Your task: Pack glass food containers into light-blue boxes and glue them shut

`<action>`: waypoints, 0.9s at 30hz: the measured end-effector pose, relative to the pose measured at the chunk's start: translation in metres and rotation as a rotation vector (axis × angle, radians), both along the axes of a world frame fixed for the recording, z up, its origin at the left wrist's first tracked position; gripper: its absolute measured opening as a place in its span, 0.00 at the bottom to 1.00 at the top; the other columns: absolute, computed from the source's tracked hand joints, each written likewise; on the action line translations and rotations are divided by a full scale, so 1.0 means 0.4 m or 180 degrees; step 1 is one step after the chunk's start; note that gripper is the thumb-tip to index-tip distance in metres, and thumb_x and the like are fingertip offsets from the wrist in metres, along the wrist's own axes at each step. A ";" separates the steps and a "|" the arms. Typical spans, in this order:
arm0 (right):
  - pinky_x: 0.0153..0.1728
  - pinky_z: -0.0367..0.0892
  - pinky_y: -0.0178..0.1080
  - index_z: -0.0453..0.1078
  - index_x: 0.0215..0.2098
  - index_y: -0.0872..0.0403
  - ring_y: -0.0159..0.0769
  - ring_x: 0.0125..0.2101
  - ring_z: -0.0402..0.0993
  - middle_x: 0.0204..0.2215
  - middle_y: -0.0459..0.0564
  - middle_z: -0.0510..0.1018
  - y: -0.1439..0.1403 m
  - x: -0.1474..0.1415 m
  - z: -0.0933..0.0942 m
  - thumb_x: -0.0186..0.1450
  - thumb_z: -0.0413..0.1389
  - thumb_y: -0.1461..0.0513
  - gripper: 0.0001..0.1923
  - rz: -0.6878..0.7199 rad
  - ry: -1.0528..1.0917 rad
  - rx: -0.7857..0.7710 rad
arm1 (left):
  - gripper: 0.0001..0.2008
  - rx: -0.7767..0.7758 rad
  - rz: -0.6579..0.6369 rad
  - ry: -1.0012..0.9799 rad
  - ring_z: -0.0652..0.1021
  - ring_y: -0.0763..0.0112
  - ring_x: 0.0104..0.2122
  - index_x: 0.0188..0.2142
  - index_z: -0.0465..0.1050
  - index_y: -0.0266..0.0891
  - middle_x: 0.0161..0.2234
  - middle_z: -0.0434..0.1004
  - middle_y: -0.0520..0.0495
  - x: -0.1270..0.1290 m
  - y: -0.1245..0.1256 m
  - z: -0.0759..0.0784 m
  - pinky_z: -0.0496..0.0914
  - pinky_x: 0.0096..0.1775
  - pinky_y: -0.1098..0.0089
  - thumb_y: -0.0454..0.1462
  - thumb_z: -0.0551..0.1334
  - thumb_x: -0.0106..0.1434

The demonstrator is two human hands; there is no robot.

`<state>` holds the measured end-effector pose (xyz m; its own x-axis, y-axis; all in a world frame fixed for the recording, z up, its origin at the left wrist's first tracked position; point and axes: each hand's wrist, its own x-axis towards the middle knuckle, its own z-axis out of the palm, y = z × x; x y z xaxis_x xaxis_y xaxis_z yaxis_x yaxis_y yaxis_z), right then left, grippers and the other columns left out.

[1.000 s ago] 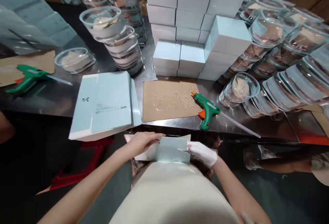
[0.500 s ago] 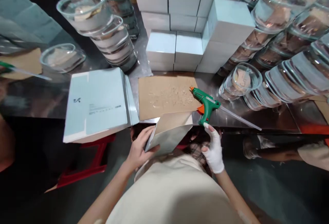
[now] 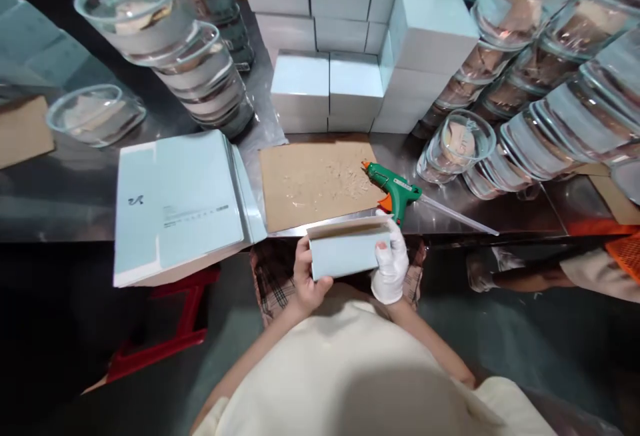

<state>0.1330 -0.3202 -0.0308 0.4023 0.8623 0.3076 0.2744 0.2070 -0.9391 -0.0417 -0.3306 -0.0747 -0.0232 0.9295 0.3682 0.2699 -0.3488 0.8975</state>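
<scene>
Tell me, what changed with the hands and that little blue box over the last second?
The pale blue box went from a flat piece in the lap to a squared-up box raised at the table edge. The gloved right hand, briefly off it, grips it again; the left hand kept hold. The glue gun stayed put.

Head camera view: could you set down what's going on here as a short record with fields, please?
Left hand: bare left hand grips the left end of a pale blue box
Right hand: gloved right hand grips the box's right end
Box: held open side up at the metal table edge
Nearby: green glue gun beside a cardboard sheet
Left of it: stack of flat box blanks
Behind: finished boxes, stacked glass bowls
</scene>
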 end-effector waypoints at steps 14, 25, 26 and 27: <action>0.48 0.73 0.50 0.75 0.33 0.53 0.49 0.38 0.79 0.31 0.55 0.81 0.169 0.244 0.083 0.50 0.71 0.49 0.20 -0.0587 -0.1561 -0.2054 | 0.19 0.0133 0.0021 0.0227 0.79 0.58 0.45 0.41 0.77 0.43 0.43 0.77 0.44 -0.084 0.035 0.011 0.74 0.49 0.58 0.53 0.71 0.61; 0.26 0.71 0.35 0.68 0.34 0.52 0.33 0.22 0.75 0.22 0.44 0.79 0.142 0.190 0.117 0.52 0.63 0.51 0.18 -0.0460 0.0670 -0.1339 | 0.17 0.0002 0.0547 0.0102 0.78 0.57 0.49 0.43 0.75 0.44 0.40 0.78 0.47 -0.054 0.056 0.048 0.71 0.57 0.55 0.53 0.65 0.66; 0.27 0.73 0.35 0.68 0.36 0.52 0.33 0.23 0.76 0.24 0.44 0.80 0.129 0.178 0.134 0.52 0.65 0.52 0.19 -0.0501 0.0756 -0.1048 | 0.17 -0.0020 0.0526 0.0030 0.79 0.58 0.48 0.43 0.75 0.43 0.41 0.78 0.47 -0.048 0.064 0.065 0.72 0.55 0.56 0.52 0.66 0.66; 0.28 0.74 0.35 0.68 0.36 0.52 0.33 0.23 0.77 0.25 0.44 0.81 0.118 0.167 0.153 0.52 0.67 0.53 0.19 -0.0484 0.0832 -0.0774 | 0.16 -0.0027 0.0488 -0.0043 0.79 0.58 0.46 0.43 0.76 0.43 0.41 0.78 0.47 -0.041 0.072 0.082 0.73 0.52 0.58 0.51 0.67 0.65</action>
<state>0.1998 -0.2731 0.0305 0.5688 0.8220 -0.0283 0.0296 -0.0549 -0.9981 -0.0583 -0.3018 -0.0420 -0.1699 0.9177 0.3590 0.3072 -0.2968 0.9042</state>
